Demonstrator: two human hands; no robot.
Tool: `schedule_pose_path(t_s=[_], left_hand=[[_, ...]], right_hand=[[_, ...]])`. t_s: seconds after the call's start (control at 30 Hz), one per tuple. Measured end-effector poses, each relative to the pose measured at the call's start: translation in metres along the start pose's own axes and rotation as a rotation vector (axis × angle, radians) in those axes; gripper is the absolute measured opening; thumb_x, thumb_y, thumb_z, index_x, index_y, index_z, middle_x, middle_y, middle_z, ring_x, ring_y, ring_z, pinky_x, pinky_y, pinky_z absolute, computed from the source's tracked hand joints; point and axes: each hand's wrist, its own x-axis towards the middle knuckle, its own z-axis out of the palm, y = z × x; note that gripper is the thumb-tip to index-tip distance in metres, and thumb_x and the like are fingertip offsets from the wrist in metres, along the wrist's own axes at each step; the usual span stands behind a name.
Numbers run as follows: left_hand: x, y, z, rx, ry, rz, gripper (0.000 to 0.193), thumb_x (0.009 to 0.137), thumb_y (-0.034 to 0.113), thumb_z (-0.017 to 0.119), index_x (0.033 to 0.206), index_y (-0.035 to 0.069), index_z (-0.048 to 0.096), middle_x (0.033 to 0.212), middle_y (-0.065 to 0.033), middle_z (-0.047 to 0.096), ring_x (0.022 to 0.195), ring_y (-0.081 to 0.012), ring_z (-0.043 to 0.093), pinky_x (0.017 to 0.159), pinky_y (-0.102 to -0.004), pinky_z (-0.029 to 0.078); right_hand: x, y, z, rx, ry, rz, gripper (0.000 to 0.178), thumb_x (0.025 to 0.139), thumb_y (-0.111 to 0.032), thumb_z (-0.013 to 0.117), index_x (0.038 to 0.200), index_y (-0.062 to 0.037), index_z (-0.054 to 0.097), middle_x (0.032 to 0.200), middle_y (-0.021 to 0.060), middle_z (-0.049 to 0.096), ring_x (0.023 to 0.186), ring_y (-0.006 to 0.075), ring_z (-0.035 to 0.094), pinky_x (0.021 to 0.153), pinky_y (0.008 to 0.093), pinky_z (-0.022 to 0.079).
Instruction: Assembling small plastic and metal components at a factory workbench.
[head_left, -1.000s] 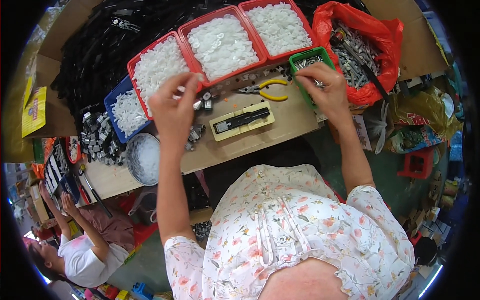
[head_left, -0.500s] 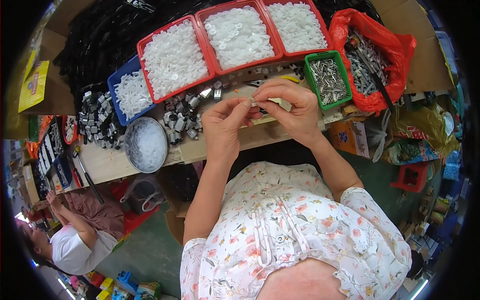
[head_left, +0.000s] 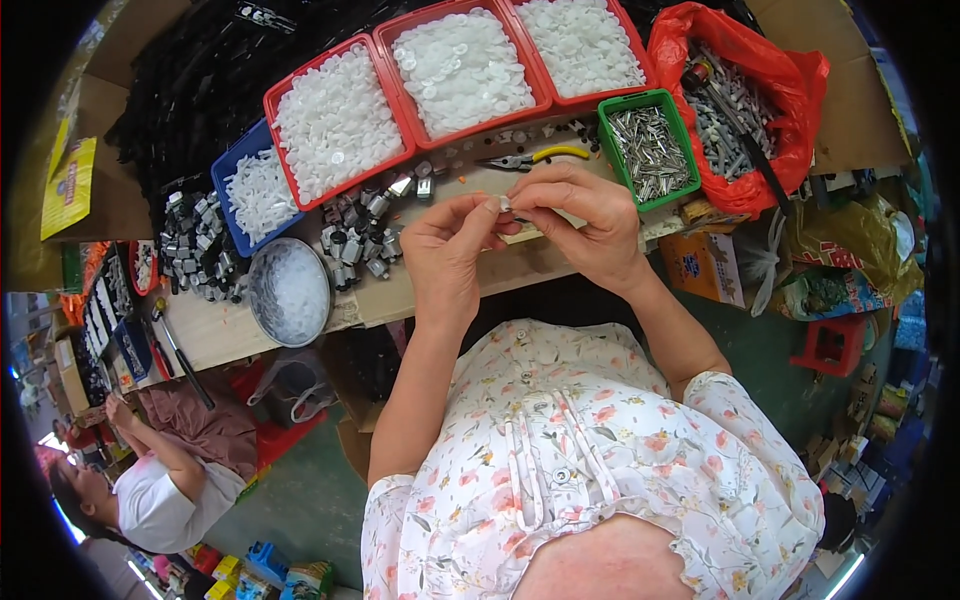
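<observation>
My left hand (head_left: 448, 245) and my right hand (head_left: 582, 222) meet above the front edge of the workbench (head_left: 225, 335). Between their pinched fingertips is a small whitish piece (head_left: 504, 203), mostly covered by the fingers, so its exact kind does not show. Both hands are closed on it. Behind them lie pliers with yellow-and-black handles (head_left: 533, 158). Loose metal-and-black blocks (head_left: 362, 232) are heaped left of my left hand. Beyond my right hand stands a green bin (head_left: 650, 150) of thin silvery metal pins.
Three red trays (head_left: 408, 146) of white plastic parts line the back. A blue tray (head_left: 228, 172), a round metal bowl (head_left: 290, 292) and a hammer (head_left: 183, 352) lie leftward. A red plastic bag (head_left: 815, 85) of grey parts stands right. Another person (head_left: 170, 495) sits at lower left.
The view has shifted slightly, and the pliers behind my hands show more fully. My hands keep the same pinch on the small piece, close together.
</observation>
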Motion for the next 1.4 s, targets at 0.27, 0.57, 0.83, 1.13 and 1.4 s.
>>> schedule_pose_path(t_s=[0.27, 0.57, 0.83, 1.13, 1.4], left_hand=[[-0.010, -0.001, 0.001, 0.192, 0.079, 0.244, 0.012, 0.093, 0.003, 0.069, 0.101, -0.006, 0.071, 0.088, -0.0076, 0.073, 0.077, -0.0109, 0.069, 0.069, -0.0229, 0.055], [-0.012, -0.006, -0.015, 0.388, 0.030, 0.388, 0.013, 0.093, 0.004, 0.071, 0.103, -0.003, 0.072, 0.093, -0.0034, 0.070, 0.083, -0.0054, 0.063, 0.073, -0.0187, 0.050], [-0.020, -0.006, -0.018, 0.270, -0.104, 0.343, 0.025, 0.085, -0.002, 0.077, 0.109, -0.005, 0.071, 0.105, -0.0062, 0.069, 0.090, -0.0107, 0.065, 0.078, -0.0217, 0.053], [-0.020, -0.005, -0.039, 0.694, -0.089, 0.516, 0.038, 0.074, -0.001, 0.084, 0.110, -0.002, 0.072, 0.103, -0.0089, 0.069, 0.093, -0.0160, 0.064, 0.081, -0.0267, 0.050], [-0.022, -0.005, -0.059, 1.147, 0.043, 0.871, 0.037, 0.069, 0.007, 0.086, 0.103, 0.002, 0.072, 0.104, -0.0106, 0.067, 0.104, -0.0311, 0.061, 0.086, -0.0399, 0.051]], right_hand=[[-0.008, 0.001, 0.009, -0.458, -0.005, -0.346, 0.026, 0.074, 0.006, 0.074, 0.098, -0.0020, 0.072, 0.099, 0.0109, 0.071, 0.087, 0.0264, 0.069, 0.073, 0.0344, 0.052], [-0.004, 0.002, 0.015, -0.004, -0.002, 0.122, 0.015, 0.083, 0.003, 0.072, 0.098, 0.0033, 0.070, 0.096, 0.0120, 0.072, 0.086, 0.0216, 0.069, 0.077, 0.0318, 0.053], [-0.008, 0.003, 0.015, 0.049, -0.064, 0.184, 0.012, 0.083, 0.006, 0.071, 0.095, 0.0042, 0.070, 0.093, 0.0117, 0.071, 0.085, 0.0209, 0.069, 0.076, 0.0316, 0.054], [-0.011, 0.010, 0.025, -0.034, -0.134, 0.016, 0.015, 0.081, 0.007, 0.070, 0.095, 0.0010, 0.067, 0.090, 0.0110, 0.069, 0.082, 0.0265, 0.068, 0.071, 0.0345, 0.053], [-0.014, 0.033, 0.043, -0.344, -0.247, -0.062, 0.014, 0.084, -0.005, 0.069, 0.097, -0.0047, 0.065, 0.110, 0.0069, 0.064, 0.102, 0.0249, 0.064, 0.087, 0.0377, 0.044]])
